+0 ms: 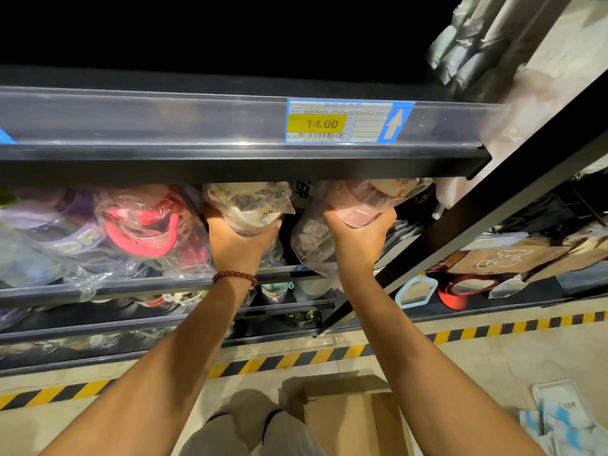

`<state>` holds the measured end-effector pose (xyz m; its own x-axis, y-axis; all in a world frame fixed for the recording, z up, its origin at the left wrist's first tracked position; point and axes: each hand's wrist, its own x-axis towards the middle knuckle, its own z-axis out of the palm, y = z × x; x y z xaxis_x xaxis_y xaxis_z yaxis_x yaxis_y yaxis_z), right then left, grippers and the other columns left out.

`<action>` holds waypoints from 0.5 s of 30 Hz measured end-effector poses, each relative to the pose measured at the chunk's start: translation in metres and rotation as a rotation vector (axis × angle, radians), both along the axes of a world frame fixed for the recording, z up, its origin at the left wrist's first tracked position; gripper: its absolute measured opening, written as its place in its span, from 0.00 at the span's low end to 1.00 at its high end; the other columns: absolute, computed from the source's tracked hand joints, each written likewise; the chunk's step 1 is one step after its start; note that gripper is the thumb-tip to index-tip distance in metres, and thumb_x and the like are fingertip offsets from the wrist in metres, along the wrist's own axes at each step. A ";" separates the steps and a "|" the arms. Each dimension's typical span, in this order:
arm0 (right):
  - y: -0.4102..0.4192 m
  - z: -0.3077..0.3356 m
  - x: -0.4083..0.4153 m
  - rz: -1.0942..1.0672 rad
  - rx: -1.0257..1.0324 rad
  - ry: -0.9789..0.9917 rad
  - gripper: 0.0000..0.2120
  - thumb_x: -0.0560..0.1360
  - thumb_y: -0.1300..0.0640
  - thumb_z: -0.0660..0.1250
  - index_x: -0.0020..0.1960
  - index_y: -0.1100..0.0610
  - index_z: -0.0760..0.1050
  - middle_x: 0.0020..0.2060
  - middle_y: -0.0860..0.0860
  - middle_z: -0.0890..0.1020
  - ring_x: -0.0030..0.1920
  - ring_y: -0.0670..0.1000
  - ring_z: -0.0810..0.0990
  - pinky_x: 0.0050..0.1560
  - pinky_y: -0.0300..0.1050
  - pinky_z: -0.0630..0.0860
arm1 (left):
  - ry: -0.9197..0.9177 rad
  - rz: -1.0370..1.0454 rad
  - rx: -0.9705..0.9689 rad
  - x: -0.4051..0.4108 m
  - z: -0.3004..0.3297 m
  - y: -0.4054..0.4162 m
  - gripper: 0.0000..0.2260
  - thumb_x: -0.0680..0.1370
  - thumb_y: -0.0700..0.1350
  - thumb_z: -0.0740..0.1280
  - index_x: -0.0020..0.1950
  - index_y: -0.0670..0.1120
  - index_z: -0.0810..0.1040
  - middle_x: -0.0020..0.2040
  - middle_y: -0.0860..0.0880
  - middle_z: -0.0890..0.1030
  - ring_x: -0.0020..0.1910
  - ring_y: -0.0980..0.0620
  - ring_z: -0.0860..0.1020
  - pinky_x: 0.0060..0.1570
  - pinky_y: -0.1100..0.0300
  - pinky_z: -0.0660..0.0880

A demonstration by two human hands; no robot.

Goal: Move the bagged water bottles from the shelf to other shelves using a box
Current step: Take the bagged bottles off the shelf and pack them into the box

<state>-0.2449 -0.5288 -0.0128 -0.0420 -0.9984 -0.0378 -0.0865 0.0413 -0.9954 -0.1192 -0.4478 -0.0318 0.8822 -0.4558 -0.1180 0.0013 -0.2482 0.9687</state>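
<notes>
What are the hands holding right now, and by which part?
Each grips a bagged bottle by its lower end: left hand the beige bottle, right hand the pink bottle.

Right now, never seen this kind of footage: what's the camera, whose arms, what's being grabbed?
There is no robot here. A person wears one wide-angle camera on the head, looking forward and down, so the two bare arms are their own. They stand facing store shelving. The left hand, with a red bead bracelet on the wrist, grips a beige bagged bottle on the shelf. The right hand curls its fingers round a pink bagged bottle. More bagged bottles lie to the left, one pink-red. A price tag on the shelf above reads 14.00. An open cardboard box sits on the floor by their feet.
</notes>
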 end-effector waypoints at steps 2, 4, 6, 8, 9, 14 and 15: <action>-0.002 -0.003 0.005 -0.025 -0.016 -0.006 0.35 0.63 0.63 0.74 0.65 0.58 0.60 0.53 0.53 0.74 0.48 0.49 0.76 0.40 0.27 0.74 | 0.000 0.001 -0.008 -0.001 0.000 0.000 0.31 0.61 0.47 0.81 0.56 0.46 0.67 0.51 0.50 0.76 0.49 0.54 0.77 0.51 0.62 0.76; -0.004 -0.007 0.006 -0.031 -0.036 0.025 0.38 0.63 0.62 0.75 0.67 0.55 0.58 0.54 0.54 0.73 0.50 0.50 0.76 0.43 0.27 0.74 | 0.003 -0.002 -0.013 0.000 0.000 0.000 0.30 0.62 0.45 0.81 0.56 0.46 0.67 0.49 0.51 0.76 0.47 0.57 0.77 0.48 0.67 0.75; -0.005 -0.013 0.005 -0.011 -0.057 0.075 0.40 0.62 0.59 0.76 0.67 0.54 0.58 0.56 0.54 0.73 0.53 0.52 0.76 0.47 0.30 0.75 | 0.008 0.000 -0.012 0.002 0.000 -0.001 0.30 0.62 0.45 0.81 0.56 0.45 0.68 0.49 0.51 0.77 0.47 0.57 0.78 0.48 0.66 0.76; -0.002 -0.018 0.002 0.022 -0.068 0.091 0.41 0.62 0.59 0.78 0.68 0.57 0.59 0.57 0.53 0.72 0.54 0.51 0.75 0.45 0.26 0.73 | 0.017 0.008 -0.006 0.005 -0.002 -0.001 0.31 0.61 0.47 0.81 0.58 0.42 0.70 0.51 0.49 0.79 0.50 0.54 0.79 0.52 0.60 0.78; 0.000 -0.020 0.000 0.040 -0.076 0.094 0.41 0.62 0.59 0.79 0.68 0.58 0.59 0.57 0.53 0.72 0.54 0.50 0.75 0.45 0.24 0.72 | 0.020 0.006 -0.001 0.006 -0.004 -0.002 0.32 0.60 0.48 0.81 0.59 0.41 0.71 0.52 0.48 0.79 0.50 0.53 0.80 0.53 0.58 0.79; 0.003 -0.029 -0.001 0.190 -0.133 0.168 0.38 0.61 0.56 0.78 0.63 0.54 0.60 0.56 0.54 0.73 0.56 0.52 0.76 0.53 0.41 0.77 | 0.014 -0.045 0.037 0.009 -0.006 0.000 0.30 0.59 0.52 0.81 0.55 0.43 0.73 0.47 0.52 0.80 0.45 0.59 0.80 0.46 0.67 0.78; 0.003 -0.030 -0.001 0.208 -0.139 0.183 0.37 0.61 0.55 0.78 0.62 0.53 0.60 0.56 0.54 0.73 0.56 0.52 0.76 0.54 0.44 0.77 | 0.002 -0.054 0.043 0.008 -0.004 0.000 0.27 0.60 0.50 0.81 0.52 0.45 0.72 0.44 0.55 0.78 0.43 0.63 0.78 0.42 0.72 0.76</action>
